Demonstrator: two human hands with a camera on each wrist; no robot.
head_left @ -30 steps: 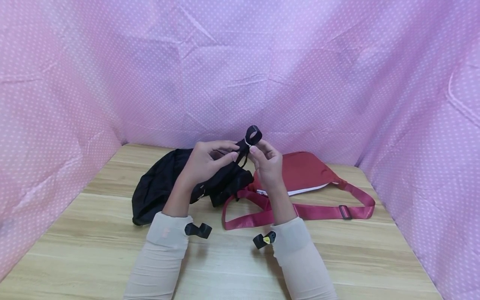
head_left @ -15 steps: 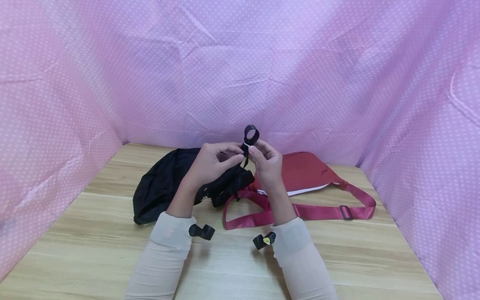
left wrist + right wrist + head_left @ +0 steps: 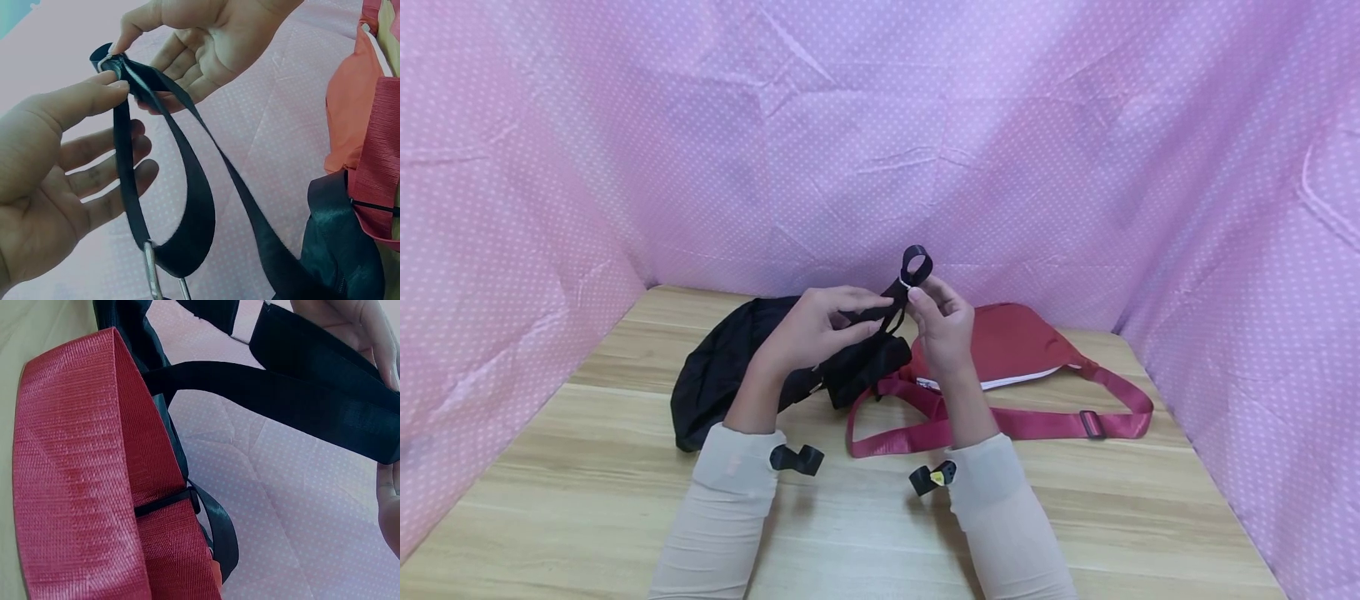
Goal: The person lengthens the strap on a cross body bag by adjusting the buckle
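Observation:
Both hands hold a black webbing strap [image 3: 200, 206] up off the table, beside a metal slider [image 3: 109, 61] with a small loop [image 3: 917, 260] standing above it. My left hand [image 3: 820, 329] pinches the strap between thumb and forefinger, its other fingers spread behind. On the far side, my right hand [image 3: 945, 325] pinches it right at the slider. The strap runs down to a black bag [image 3: 730, 367], partly hidden behind the left hand and forearm. A metal ring [image 3: 152, 269] hangs in the lower bend of the strap in the left wrist view.
A red bag [image 3: 1011, 342] with a white zipper lies behind the right hand. Its pinkish-red strap [image 3: 1037, 423], with a dark slider [image 3: 1092, 424], curves over the wooden table [image 3: 865, 533]. Pink dotted cloth [image 3: 880, 125] hangs around the back and sides.
The strap loop and my right hand have shifted slightly right and up. My left hand moved right, then back left, and its thumb now sits lower, farther from the forefinger.

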